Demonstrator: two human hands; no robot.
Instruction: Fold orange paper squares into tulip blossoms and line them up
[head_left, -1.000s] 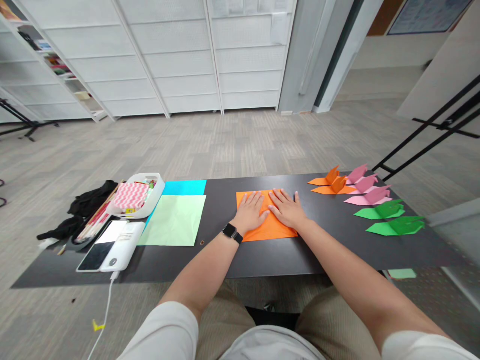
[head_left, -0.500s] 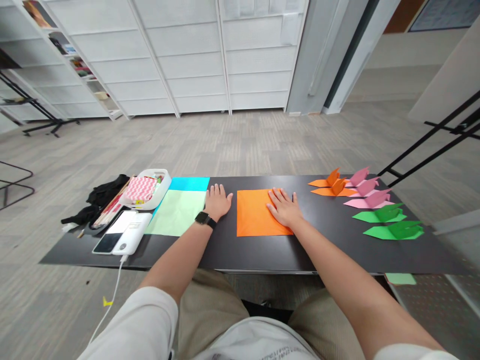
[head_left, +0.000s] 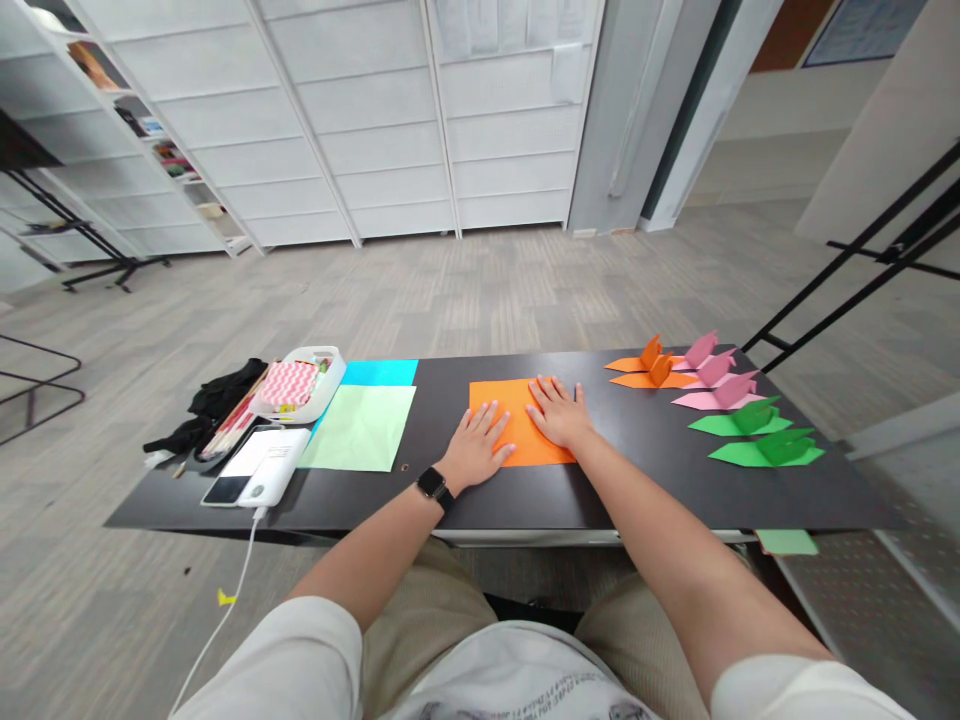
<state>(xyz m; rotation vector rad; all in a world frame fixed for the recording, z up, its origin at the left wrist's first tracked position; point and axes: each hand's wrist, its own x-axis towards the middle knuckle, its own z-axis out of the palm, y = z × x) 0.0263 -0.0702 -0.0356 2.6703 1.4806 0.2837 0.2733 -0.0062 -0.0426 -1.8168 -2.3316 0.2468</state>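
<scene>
A flat square of orange paper (head_left: pixel 517 425) lies on the dark table in front of me. My left hand (head_left: pixel 476 447) rests palm down across its left edge, fingers spread, with a black watch (head_left: pixel 432 484) on the wrist. Spread over the sheet's right part is my right hand (head_left: pixel 561 412), also palm down. To the left lies a stack of pale green paper (head_left: pixel 360 428) on top of blue paper (head_left: pixel 382 372). Folded paper cranes stand at the right: orange cranes (head_left: pixel 658 373), pink cranes (head_left: pixel 724 390) and green cranes (head_left: pixel 776 450).
At the table's left end are a white basket (head_left: pixel 330 375) holding a pink patterned packet (head_left: pixel 289 385), pencils (head_left: pixel 236 410), a black cloth (head_left: pixel 225 388), a phone (head_left: pixel 225 490) and a white power bank (head_left: pixel 274 465) with a cable (head_left: pixel 244 580). Black stand legs (head_left: pixel 825 290) rise beyond the right end.
My left hand has moved right, from beside the green paper onto the left edge of the orange sheet. My right hand stays on the sheet. The camera view has shifted slightly.
</scene>
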